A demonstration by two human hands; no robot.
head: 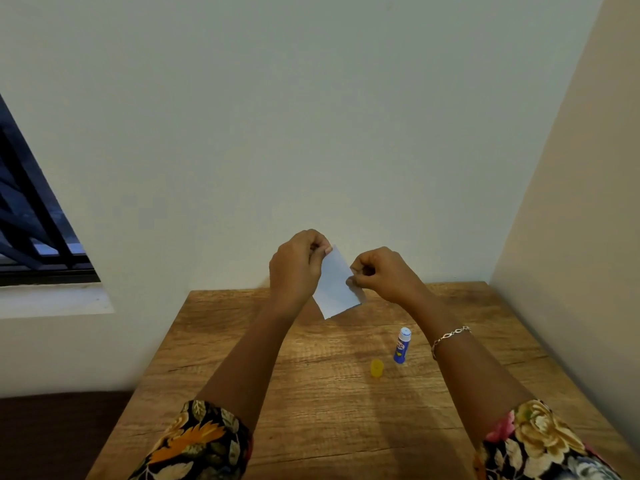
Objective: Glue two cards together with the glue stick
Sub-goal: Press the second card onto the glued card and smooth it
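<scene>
A pale blue rectangular paper card (pixel 335 284) hangs tilted above the grained wooden table (pixel 311 393), pinched at its top corner by the left hand (pixel 298 268) and at its right edge by the right hand (pixel 382 273), both arms outstretched, near the uncapped blue glue stick (pixel 401 345) and its yellow cap (pixel 376 368).

The glue stick (pixel 402 345) label print is too blurred to read.

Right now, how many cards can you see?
1 for sure: a pale card held above the wooden table, pinched between the left hand and right hand. A second may be hidden behind it.
</scene>
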